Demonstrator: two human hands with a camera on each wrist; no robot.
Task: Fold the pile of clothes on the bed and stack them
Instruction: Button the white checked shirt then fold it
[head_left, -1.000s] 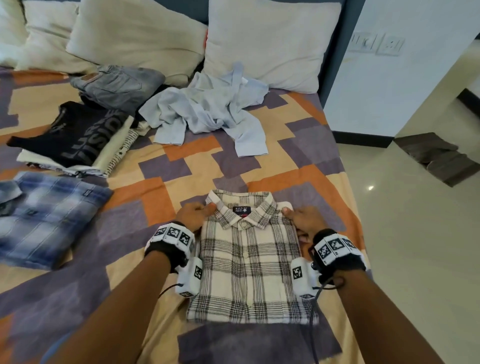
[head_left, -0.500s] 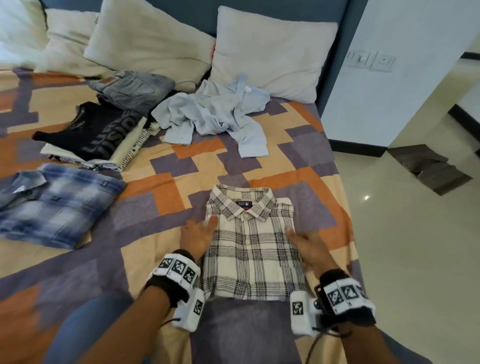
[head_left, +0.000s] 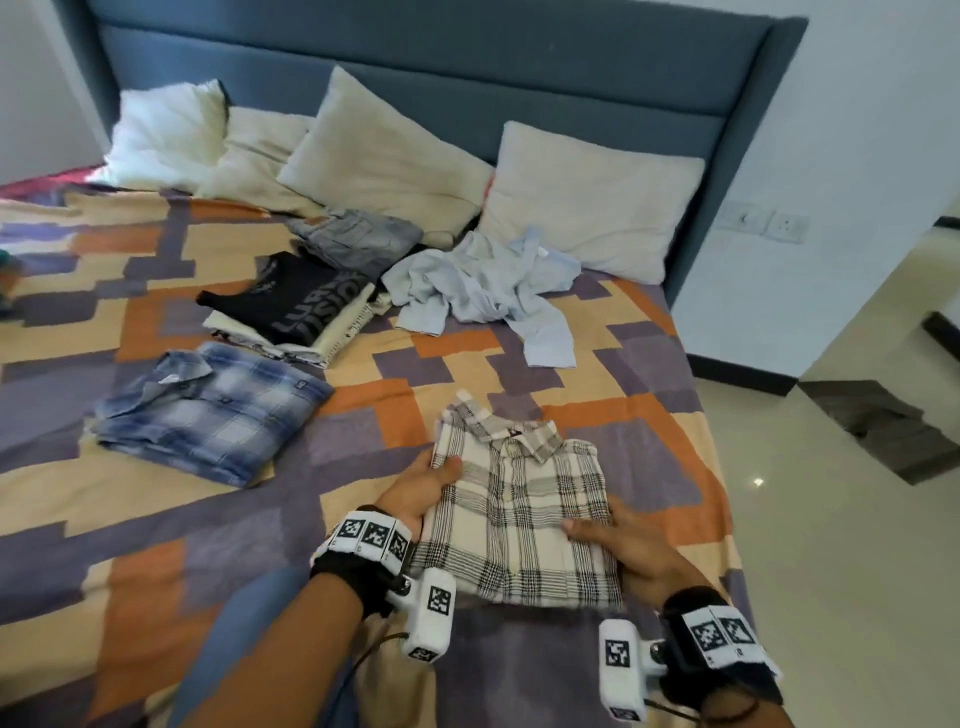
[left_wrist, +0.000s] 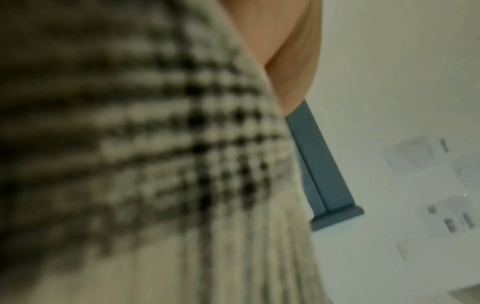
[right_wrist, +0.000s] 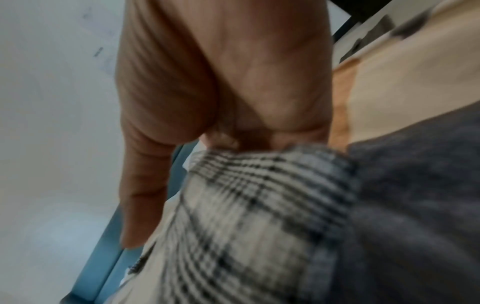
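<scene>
Head view is showing a bed (head_left: 156, 519) under a patchwork cover of orange, purple and cream, backed by a blue padded headboard (head_left: 415, 78), with white walls, a pale tiled floor along the bed's right edge and wall sockets (head_left: 763, 226) beside the headboard; four cream pillows (head_left: 384, 161) are leaning along the head edge. Near the foot edge, towards the right side, a folded cream-and-black plaid shirt (head_left: 524, 514) is lying collar-up; the left hand (head_left: 423, 491) is gripping its left side with the thumb on top, and the right hand (head_left: 618, 538) is gripping its right side likewise, fingers tucked beneath. A folded blue plaid shirt (head_left: 208, 415) is lying to the left; beyond it a stack topped by a black printed tee (head_left: 296, 301), folded grey jeans (head_left: 358, 236) by the pillows, and a crumpled pale-blue shirt (head_left: 483, 291) are sitting nearer the head edge; both wrist views are blurred, showing plaid cloth against skin.
</scene>
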